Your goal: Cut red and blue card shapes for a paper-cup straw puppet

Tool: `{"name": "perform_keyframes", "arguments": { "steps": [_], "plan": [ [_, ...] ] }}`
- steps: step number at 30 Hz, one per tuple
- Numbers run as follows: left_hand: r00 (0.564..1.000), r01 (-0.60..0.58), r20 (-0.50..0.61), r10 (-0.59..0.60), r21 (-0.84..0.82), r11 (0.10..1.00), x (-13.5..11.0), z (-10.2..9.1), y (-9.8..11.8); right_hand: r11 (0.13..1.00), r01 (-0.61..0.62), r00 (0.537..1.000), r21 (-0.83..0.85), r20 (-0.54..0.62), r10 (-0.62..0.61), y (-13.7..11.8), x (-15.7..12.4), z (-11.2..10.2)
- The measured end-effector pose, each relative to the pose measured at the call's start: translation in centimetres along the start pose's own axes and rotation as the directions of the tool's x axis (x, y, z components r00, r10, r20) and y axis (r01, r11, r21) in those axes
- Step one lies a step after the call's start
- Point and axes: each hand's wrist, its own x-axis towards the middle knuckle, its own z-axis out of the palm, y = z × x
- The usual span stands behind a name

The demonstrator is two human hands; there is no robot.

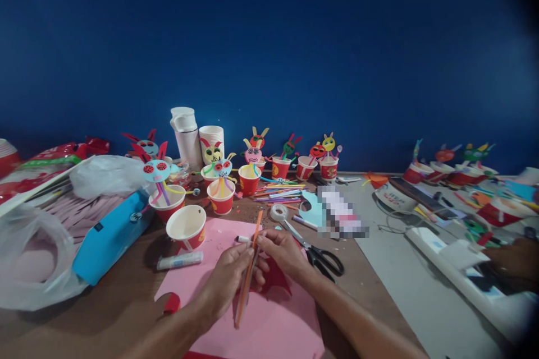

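Above a pink paper sheet, my left hand pinches a long, thin orange straw near its middle. My right hand has its fingers closed on the same straw higher up. The straw slants, its upper end pointing away from me. Beneath my hands lies a piece of red paper, partly covered by them. Just beyond my fingers is a marker with a white and black end. Black-handled scissors rest beside my right wrist, next to a roll of clear tape.
An open paper cup and a glue tube stand left of the sheet. Behind are several cups with paper faces, loose straws and a white flask. Plastic bags crowd the left; a power strip lies right.
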Motion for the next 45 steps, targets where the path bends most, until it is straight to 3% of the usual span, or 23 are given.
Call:
{"name": "perform_keyframes", "arguments": {
  "steps": [9,18,26,35,41,45],
  "plan": [
    [0.999,-0.007,0.041,0.005,0.069,0.998,-0.2,0.0,0.1,0.998,0.014,1.000,-0.054,-0.018,-0.015,-0.3,0.2,-0.2],
    [1.000,-0.002,-0.006,0.003,0.174,0.985,0.0,0.0,-0.4,0.987,0.018,0.996,-0.160,-0.079,-0.031,-0.4,-0.5,0.4],
    [0.999,-0.036,-0.016,0.040,0.197,0.980,-0.2,0.2,0.1,0.975,0.073,0.960,-0.211,-0.249,-0.126,-0.6,-0.7,0.7],
    [0.998,-0.043,-0.023,0.051,0.243,0.969,-0.3,-0.1,-0.2,0.973,0.126,0.974,-0.193,-0.162,-0.159,-0.8,-1.0,0.8],
    [0.997,-0.061,-0.019,0.069,0.276,0.959,-0.3,-0.2,-0.3,0.966,0.150,0.966,-0.212,-0.178,-0.189,-1.2,-0.8,0.6],
    [0.998,-0.056,-0.004,0.058,0.173,0.983,-0.5,0.2,0.2,0.974,0.154,0.965,-0.166,-0.186,-0.184,-1.1,-0.9,0.6]
  ]
}}
